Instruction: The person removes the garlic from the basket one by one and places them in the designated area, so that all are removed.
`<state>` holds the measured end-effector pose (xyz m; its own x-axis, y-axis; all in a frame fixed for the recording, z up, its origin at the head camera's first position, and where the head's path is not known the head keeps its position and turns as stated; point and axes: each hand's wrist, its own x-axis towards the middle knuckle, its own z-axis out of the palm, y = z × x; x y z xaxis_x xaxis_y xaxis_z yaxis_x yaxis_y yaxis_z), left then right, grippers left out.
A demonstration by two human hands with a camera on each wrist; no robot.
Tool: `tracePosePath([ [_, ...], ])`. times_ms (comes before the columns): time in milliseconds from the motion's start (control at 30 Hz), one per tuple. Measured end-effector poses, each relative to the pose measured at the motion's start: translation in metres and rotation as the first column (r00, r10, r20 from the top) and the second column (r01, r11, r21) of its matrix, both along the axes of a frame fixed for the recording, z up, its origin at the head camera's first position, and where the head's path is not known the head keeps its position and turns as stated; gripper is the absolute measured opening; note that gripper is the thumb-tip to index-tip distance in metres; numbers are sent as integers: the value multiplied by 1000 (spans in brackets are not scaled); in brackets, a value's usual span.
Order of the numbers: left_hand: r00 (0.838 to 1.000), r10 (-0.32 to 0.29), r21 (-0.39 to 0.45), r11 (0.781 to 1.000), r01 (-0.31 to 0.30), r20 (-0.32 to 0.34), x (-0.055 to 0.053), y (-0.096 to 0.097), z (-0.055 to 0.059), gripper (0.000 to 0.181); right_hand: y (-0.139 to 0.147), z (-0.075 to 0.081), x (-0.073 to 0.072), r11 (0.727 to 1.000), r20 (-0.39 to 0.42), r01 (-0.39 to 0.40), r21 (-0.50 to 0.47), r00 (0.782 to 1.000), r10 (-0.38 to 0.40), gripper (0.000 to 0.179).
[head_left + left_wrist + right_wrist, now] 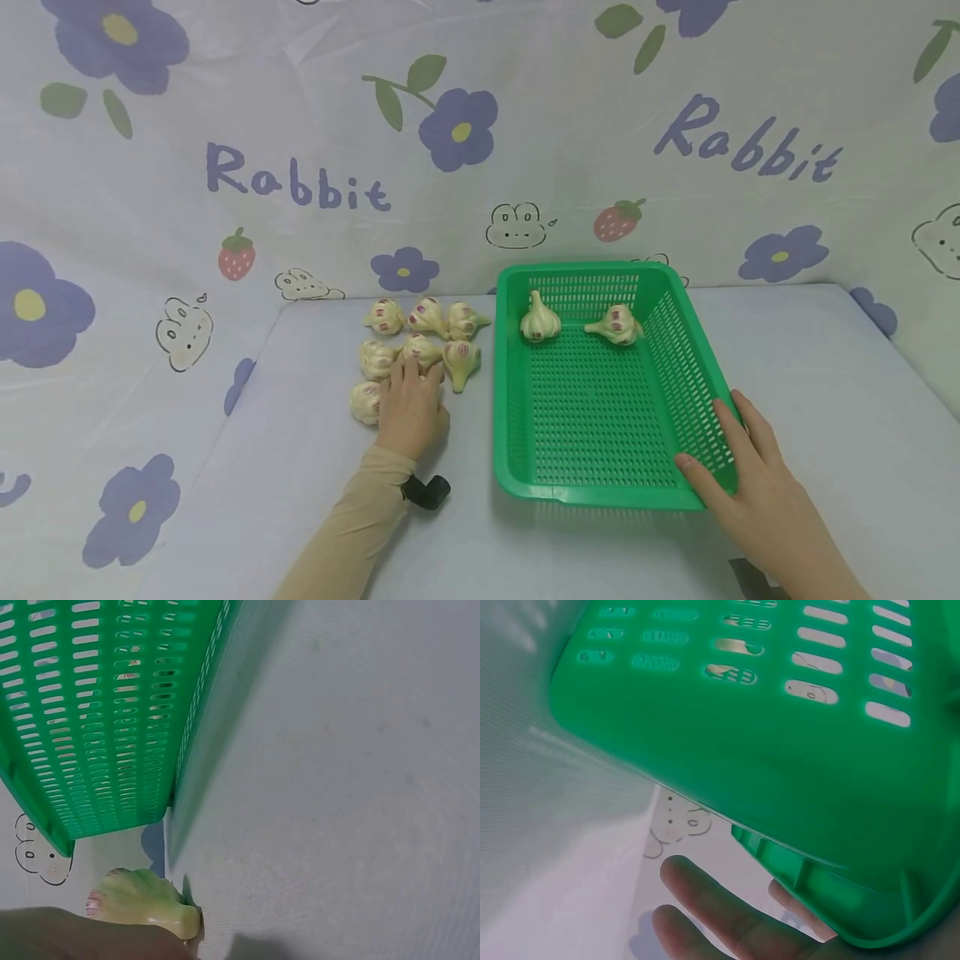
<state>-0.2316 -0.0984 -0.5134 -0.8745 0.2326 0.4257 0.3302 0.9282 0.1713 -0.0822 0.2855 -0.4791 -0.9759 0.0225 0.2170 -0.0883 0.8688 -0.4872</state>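
Observation:
A green plastic basket (600, 498) stands on the table, with two garlic bulbs (542, 322) inside near its back wall. My right hand (765, 483) holds the basket's right front rim, thumb over the inner side and fingers outside; the right wrist view shows those fingers (720, 915) beneath the rim. To the basket's left lie several garlic bulbs (386, 317) in rough rows. Over the front ones is my left hand (411, 408), fingers bent downward at a bulb (422, 348). Whatever lies under its palm is hidden. Beyond that hand, the left wrist view shows another bulb (142, 900).
A white cloth (300, 108) printed with flowers, rabbits and strawberries hangs behind the table. The pale table surface (825, 375) extends right of the basket and along the front. A black strap with a small device (427, 492) sits on the left wrist.

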Motion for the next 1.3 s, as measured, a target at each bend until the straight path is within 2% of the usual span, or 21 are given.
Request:
tracePosePath([
  [167,1000,-10,2,1000,11,-23,2,0,2,42,0,0,0,1000,14,-2,6,1000,2,89],
  [467,1000,-3,0,1000,3,-6,5,2,10,40,0,0,0,1000,-16,-4,-5,1000,4,87],
  [833,1000,-14,8,1000,14,-18,8,2,21,36,0,0,0,1000,9,-2,-6,1000,2,88],
  [967,999,-26,28,999,27,-29,11,3,26,36,1,-1,0,1000,7,-4,-3,1000,4,88],
  [1133,998,-41,49,998,43,-44,19,7,40,38,1,-1,0,1000,6,-4,5,1000,4,88],
  [1300,991,-69,40,996,74,-114,31,12,55,35,1,-1,0,1000,4,-2,2,1000,2,88],
])
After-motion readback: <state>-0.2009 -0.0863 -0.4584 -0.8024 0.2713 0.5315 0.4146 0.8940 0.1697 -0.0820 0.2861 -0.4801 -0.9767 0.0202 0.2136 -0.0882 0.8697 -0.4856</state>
